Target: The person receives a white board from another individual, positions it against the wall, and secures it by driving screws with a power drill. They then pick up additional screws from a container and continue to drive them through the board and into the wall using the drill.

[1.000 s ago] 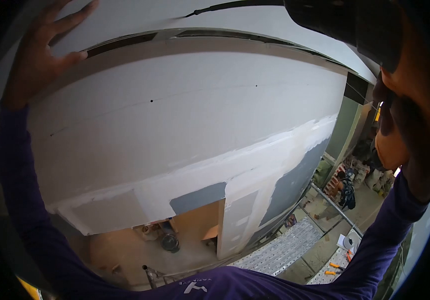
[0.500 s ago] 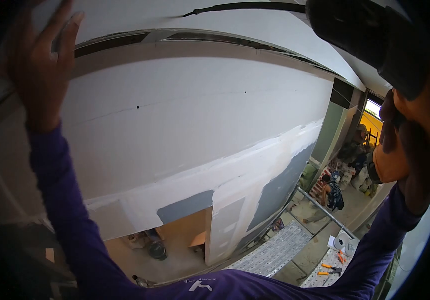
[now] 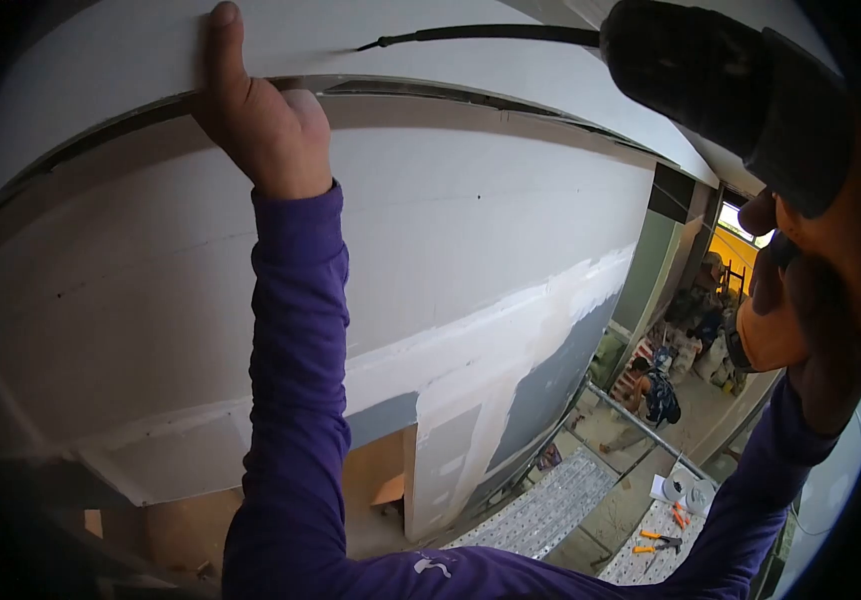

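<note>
Raised at upper left, my left hand (image 3: 270, 140) grips the edge of a white ceiling board (image 3: 140, 60). Its thumb lies along the board's face, while its fingers go out of sight at the dark slot. On the right, my right hand (image 3: 825, 300) is wrapped round the handle of an orange and black power drill (image 3: 690, 90). A long, thin black bit (image 3: 480, 35) runs leftward from the drill, its tip at the face of the board. The drill's rear is partly lost in the dark edge of the view.
Below the slot stands a grey wall panel (image 3: 430, 240) with white filler along its joints. Perforated metal scaffold planks (image 3: 540, 505) lie beneath me. Pliers with orange handles (image 3: 658, 543) and white tubs (image 3: 695, 493) rest on one plank. Another person (image 3: 655, 395) crouches on the floor below.
My left hand has moved right in the view, from the upper left corner to the board's edge. The drill stays nearly in place, its bit tip still at the board.
</note>
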The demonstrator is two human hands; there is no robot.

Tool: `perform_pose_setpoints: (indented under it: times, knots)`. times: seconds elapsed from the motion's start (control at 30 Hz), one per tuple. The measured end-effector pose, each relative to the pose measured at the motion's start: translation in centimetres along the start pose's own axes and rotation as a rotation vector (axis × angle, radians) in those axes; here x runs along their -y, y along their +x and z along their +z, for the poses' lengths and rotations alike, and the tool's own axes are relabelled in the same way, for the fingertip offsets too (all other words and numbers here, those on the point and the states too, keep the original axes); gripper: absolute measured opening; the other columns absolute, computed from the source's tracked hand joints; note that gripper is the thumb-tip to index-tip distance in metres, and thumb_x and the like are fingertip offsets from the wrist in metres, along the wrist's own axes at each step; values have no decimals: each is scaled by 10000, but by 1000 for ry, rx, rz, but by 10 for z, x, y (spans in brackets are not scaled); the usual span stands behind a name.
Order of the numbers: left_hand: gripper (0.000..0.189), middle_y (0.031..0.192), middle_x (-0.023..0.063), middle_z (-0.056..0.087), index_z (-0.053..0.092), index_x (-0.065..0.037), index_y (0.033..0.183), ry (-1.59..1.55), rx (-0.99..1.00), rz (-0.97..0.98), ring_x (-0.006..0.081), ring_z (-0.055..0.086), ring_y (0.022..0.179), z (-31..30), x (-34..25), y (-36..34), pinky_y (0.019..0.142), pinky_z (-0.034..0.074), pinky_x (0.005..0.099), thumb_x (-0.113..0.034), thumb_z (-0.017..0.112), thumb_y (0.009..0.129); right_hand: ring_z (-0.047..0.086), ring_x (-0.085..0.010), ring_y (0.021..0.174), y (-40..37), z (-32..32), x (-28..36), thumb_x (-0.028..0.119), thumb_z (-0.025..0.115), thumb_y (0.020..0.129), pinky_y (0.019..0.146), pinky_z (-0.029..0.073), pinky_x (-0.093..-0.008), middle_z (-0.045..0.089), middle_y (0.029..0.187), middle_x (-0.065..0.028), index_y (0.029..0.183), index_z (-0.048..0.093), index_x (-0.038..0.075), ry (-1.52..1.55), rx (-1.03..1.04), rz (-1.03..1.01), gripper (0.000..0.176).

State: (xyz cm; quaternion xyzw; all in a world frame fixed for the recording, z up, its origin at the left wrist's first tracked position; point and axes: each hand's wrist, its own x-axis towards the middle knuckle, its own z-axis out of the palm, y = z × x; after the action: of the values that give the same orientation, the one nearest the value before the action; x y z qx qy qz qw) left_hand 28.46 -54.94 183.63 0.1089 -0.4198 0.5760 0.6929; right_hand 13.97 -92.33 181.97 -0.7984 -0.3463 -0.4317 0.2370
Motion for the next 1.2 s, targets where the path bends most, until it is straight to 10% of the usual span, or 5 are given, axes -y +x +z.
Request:
perform_pose_setpoints:
  times: [0.27,1.2]
  knots:
    - [235,1053,57,604,649,-39,992,-118,43,-91,215,557,1032,-13,2,12,956,442,382,-97,714,774,617,-140,534,-6,-2,-9,194,659,892,526,520,-226,635,812,-117,1199,497,-42,-148,-62,-23,420]
    - [273,1027,81,583,618,-26,987,-103,60,-51,226,546,1017,-14,3,10,956,438,393,-79,743,751,625,-144,632,-13,3,4,156,663,895,565,507,-246,641,880,-127,1297,464,-20,-178,-104,-6,482]
